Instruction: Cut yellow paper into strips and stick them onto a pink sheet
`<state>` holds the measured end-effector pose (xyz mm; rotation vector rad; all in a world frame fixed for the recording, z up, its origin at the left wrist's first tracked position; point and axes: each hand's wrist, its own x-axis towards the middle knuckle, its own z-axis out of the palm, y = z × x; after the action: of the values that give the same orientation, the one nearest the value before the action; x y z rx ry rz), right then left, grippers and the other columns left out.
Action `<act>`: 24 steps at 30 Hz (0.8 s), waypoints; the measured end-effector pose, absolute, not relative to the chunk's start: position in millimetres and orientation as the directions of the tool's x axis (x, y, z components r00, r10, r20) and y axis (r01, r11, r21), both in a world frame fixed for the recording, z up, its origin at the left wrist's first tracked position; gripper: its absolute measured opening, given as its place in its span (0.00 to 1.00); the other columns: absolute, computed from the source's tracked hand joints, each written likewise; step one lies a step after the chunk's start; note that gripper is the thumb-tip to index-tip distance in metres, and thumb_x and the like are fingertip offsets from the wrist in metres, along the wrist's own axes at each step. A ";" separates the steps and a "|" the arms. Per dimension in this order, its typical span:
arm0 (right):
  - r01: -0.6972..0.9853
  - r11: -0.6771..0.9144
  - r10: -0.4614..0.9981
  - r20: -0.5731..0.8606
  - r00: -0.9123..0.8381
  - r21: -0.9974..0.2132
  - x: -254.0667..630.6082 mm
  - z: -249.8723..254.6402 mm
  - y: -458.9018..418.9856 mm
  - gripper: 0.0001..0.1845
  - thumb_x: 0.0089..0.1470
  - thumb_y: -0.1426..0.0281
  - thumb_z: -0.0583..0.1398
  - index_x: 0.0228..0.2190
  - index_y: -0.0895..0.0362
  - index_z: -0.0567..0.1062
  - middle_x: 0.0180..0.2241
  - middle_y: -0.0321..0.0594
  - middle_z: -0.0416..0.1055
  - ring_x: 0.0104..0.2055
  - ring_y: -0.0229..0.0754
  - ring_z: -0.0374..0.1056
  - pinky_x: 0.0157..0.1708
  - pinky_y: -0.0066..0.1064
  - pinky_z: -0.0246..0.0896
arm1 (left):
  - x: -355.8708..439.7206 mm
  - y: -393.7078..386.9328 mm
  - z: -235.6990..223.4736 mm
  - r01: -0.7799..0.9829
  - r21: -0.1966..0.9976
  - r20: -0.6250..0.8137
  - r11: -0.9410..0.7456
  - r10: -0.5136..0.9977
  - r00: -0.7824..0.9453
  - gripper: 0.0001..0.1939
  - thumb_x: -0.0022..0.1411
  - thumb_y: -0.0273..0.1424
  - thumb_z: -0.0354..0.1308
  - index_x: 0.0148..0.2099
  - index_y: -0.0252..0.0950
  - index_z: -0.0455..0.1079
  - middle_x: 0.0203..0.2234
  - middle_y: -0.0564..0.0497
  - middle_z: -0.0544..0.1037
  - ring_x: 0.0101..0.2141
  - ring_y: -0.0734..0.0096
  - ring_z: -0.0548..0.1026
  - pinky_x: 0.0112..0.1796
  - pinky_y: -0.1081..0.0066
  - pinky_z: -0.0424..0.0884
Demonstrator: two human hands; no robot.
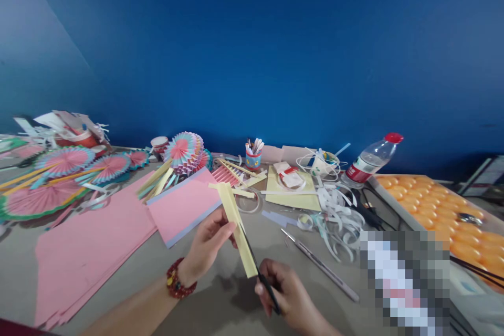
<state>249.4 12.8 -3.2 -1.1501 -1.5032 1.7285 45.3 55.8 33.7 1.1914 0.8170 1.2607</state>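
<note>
My left hand (212,239), with a red beaded bracelet at the wrist, pinches a pale yellow paper strip (233,215) between thumb and fingers. The strip slants down toward my right hand (284,291), which is closed round black-handled scissors (270,290). Their dark blades run up along the strip's right edge; part of them is hidden by the paper. Just left of my left hand lies a pink sheet with lavender borders (185,205). A silver craft knife or pen-like tool (321,264) rests on the table, right of the scissors.
Pink paper sheets (94,247) are stacked at left, below folded paper fans (65,163). A pen cup (253,158), yellow paper (275,194), white curled strips (338,210) and a tilted red-capped bottle (370,163) stand or lie farther back. An orange bubbled mat (429,205) is at right.
</note>
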 end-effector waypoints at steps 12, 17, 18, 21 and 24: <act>0.037 -0.263 0.840 -0.247 -0.483 -0.964 251.2 -7.8 11.7 0.33 0.40 0.39 0.64 0.22 0.53 0.58 0.14 0.26 0.59 0.15 0.31 0.55 0.17 0.23 0.47 | 55.1 48.7 40.4 -0.245 0.966 0.139 -0.080 0.962 0.236 0.14 0.67 0.40 0.59 0.37 0.32 0.71 0.25 0.52 0.73 0.25 0.75 0.72 0.30 0.75 0.72; 0.011 -0.283 0.828 -0.250 -0.502 -0.959 252.2 -8.6 10.9 0.35 0.37 0.37 0.65 0.23 0.53 0.59 0.15 0.27 0.60 0.16 0.31 0.57 0.17 0.22 0.47 | 54.9 49.1 38.7 -0.252 0.964 0.144 -0.082 0.960 0.241 0.14 0.67 0.40 0.59 0.38 0.32 0.71 0.26 0.52 0.73 0.26 0.75 0.72 0.30 0.75 0.72; 0.009 -0.280 0.824 -0.246 -0.510 -0.960 252.4 -7.4 11.0 0.35 0.36 0.36 0.65 0.23 0.53 0.60 0.15 0.28 0.60 0.16 0.31 0.57 0.17 0.22 0.47 | 54.9 49.0 38.8 -0.252 0.964 0.145 -0.083 0.960 0.240 0.14 0.67 0.40 0.59 0.38 0.32 0.71 0.26 0.52 0.73 0.26 0.75 0.72 0.30 0.75 0.72; -0.002 -0.283 0.804 -0.236 -0.546 -0.959 252.9 -2.5 12.1 0.37 0.34 0.35 0.65 0.24 0.54 0.61 0.16 0.29 0.61 0.16 0.31 0.57 0.17 0.22 0.47 | 55.5 48.6 39.6 -0.250 0.965 0.145 -0.084 0.961 0.236 0.14 0.66 0.40 0.60 0.39 0.32 0.72 0.26 0.52 0.73 0.25 0.75 0.72 0.30 0.75 0.71; -0.021 -0.291 0.784 -0.226 -0.579 -0.957 253.8 1.4 13.4 0.39 0.33 0.33 0.64 0.26 0.54 0.61 0.17 0.31 0.64 0.17 0.31 0.58 0.18 0.22 0.46 | 56.2 48.2 39.7 -0.258 0.963 0.140 -0.075 0.960 0.243 0.15 0.66 0.41 0.60 0.37 0.32 0.72 0.25 0.51 0.74 0.25 0.75 0.72 0.29 0.75 0.71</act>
<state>253.8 13.4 1.4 -0.9730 -1.4073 1.9209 56.2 48.2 39.7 1.2135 0.7823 1.1987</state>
